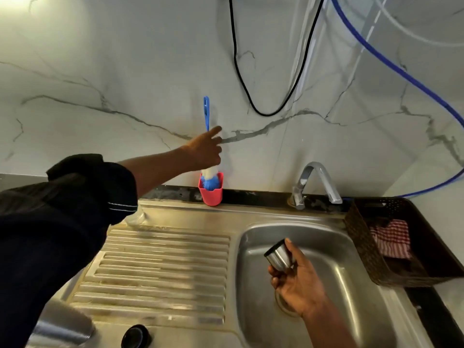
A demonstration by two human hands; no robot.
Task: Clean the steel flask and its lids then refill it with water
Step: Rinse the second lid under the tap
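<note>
Steel runs across the whole worktop: a ribbed drainboard [163,259] on the left and a basin [351,285] on the right, with a chrome tap [316,182] behind it. White marble-look wall [125,59] rises at the back. A black cable [236,59] loops down it and a blue hose [401,71] sweeps off to the right. A dark woven basket [364,247] stands just beside the basin, with a red-and-white checked cloth [394,237] in it.

Against the wall stands a pink cup [211,195], and a bottle brush [206,111] stands in it, bristles down and blue handle upright. The left hand [203,151], arm stretched out from a dark sleeve [75,209], is closed round the brush's stem, forefinger pointing up towards the wall.

Over the basin the right hand [298,285] grips a steel cup lid [278,254], thumb and fingers wrapped round it. The lid is tilted, with its dark-rimmed end towards the drainboard.

At the near edge of the drainboard lies a black lid [135,336]. Left of it is a blurred steel flask [62,325], only partly in sight.
</note>
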